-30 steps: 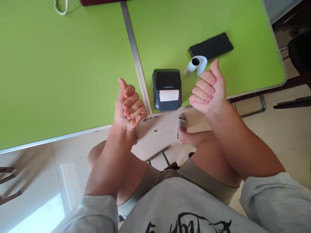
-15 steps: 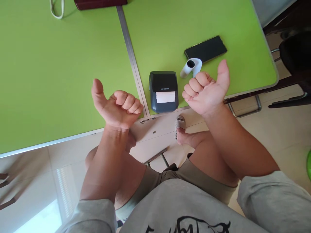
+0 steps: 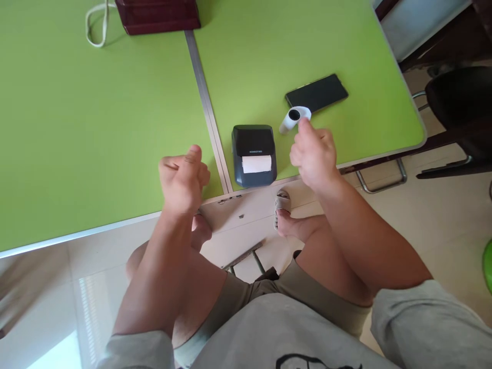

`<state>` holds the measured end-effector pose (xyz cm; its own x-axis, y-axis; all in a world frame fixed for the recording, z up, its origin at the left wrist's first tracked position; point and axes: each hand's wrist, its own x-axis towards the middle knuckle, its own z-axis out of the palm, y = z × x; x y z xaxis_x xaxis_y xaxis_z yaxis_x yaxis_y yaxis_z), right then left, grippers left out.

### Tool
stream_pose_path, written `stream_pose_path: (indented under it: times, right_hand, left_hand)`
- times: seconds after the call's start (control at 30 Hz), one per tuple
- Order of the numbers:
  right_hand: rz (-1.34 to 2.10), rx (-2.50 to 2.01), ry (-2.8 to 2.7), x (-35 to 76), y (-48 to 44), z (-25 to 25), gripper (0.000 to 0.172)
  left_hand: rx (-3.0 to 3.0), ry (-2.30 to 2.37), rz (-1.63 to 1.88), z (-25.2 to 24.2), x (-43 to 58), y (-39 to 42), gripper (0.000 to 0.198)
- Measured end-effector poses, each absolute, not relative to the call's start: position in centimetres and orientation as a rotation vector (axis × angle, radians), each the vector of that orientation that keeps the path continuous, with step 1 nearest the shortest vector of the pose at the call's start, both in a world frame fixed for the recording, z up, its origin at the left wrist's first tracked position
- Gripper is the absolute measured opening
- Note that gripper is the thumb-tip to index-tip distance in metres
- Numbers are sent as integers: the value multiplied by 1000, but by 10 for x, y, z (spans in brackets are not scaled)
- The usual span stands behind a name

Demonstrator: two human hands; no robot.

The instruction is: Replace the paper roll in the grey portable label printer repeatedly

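Observation:
My left hand is a closed fist held above the near edge of the green table, with nothing in it. My right hand is also curled shut, back toward me, hovering just right of a small dark label printer with white paper at its slot. A white paper roll lies just beyond my right hand, partly behind the knuckles. Whether anything sits inside the right fist is hidden.
A black phone lies behind the roll. A dark red box and a white cord sit at the table's far edge. A metal seam splits the tabletop. A black chair stands at the right.
Both thumbs, raised half a second ago, have folded down. Both hands turned so their backs face me. The view shifted slightly down the table.

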<state>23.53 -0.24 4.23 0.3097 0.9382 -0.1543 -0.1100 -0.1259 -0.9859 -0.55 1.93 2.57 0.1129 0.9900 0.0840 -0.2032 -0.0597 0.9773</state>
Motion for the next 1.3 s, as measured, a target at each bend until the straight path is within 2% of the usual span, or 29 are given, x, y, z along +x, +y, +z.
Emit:
stream_pose_path:
  times: [0.07,0.2,0.23,0.3,0.4,0.47,0.8,1.0,1.3]
  right_hand:
    - [1144,-1400,-965,231,-6,39,79]
    - [1307,-1608,-1056,230,-12,34,59]
    - [1308,-1653,-1079,231,-12,33,54]
    - [1294,-1687,-1134,234,-12,31,45]
    - [1306,-1679,-1179,237,-10,28,41]
    - [1327,-1666,-1202,239,-9,28,41]
    - [1397,-1781,-1324,241,-9,38,42]
    - [1426,-1783,-1357,242,-10,38,43]
    - [1400,-1803,-1279,235,-10,43,38]
  left_hand:
    - [1433,1067,1287,20,-3,15,79]
    - [1878,1233,1108,8,-1,10,56]
    - [1994,1235,1050,6,0,9,57]
    - [2202,1228,874,3,2,6,75]
    - [2388,1235,578,1,5,2,109]
    - [2443,1271,486,1,6,-1,117]
    - [2409,1382,523,-7,7,0,120]
    - [2394,1342,605,-9,6,3,112]
    - [2420,1317,628,-11,6,2,110]
